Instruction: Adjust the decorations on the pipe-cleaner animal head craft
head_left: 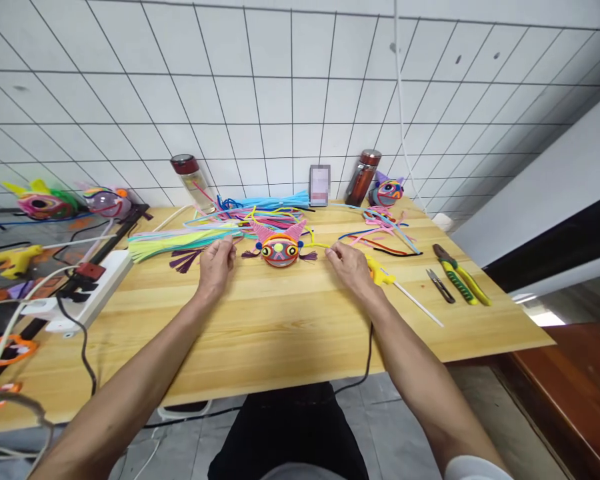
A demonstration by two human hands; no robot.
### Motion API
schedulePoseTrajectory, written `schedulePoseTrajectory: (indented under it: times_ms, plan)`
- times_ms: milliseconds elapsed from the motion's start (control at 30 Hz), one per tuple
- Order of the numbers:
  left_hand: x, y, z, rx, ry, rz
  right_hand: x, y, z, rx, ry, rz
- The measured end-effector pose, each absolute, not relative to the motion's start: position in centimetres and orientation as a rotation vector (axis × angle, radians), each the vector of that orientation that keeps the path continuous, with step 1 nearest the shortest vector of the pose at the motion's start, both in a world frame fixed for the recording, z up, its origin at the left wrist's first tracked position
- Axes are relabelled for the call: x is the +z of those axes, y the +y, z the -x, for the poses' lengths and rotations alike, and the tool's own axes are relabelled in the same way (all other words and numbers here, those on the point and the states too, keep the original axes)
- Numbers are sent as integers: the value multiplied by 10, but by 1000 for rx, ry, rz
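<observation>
A small animal-face craft (279, 251) with pink ears, yellow ringed eyes and dark purple tassels at its sides lies on the wooden table between my hands. My left hand (217, 265) rests to its left with fingers curled together, close to the tassel; whatever they may hold is hidden. To the right, my right hand (349, 264) has its fingertips pinched at the end of a yellow pipe cleaner (317, 245), which runs toward the craft's right side. Just beyond that hand is a yellow glue gun (380, 272) with a white glue stick in it, partly covered by the hand.
Bundles of coloured pipe cleaners (180, 243) spread behind the craft. Pliers (461, 275) and thread snips (440, 287) lie at right. A phone (320, 185) stands between two bottles near the wall. At left are a white power strip (103, 290), cables and more finished crafts (45, 201).
</observation>
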State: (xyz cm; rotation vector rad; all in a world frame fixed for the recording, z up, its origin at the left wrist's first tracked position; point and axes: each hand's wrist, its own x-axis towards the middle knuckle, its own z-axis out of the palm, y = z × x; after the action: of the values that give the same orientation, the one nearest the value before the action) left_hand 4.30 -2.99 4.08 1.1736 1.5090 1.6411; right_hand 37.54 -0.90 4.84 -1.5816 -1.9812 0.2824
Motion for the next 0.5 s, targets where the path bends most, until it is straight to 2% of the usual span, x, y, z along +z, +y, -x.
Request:
schedulePoseTrajectory:
  times_ms: [133, 367, 500]
  plan:
    - [48, -18, -47, 1695, 1419, -1289, 48, -12, -371, 342, -2057, 1600]
    - [17, 0, -65, 1408, 1180, -1461, 40, -12, -367, 446, -2112, 1501]
    - [4, -5, -69, 1262, 1263, -1501, 32, -8, -370, 429, -2074, 1433]
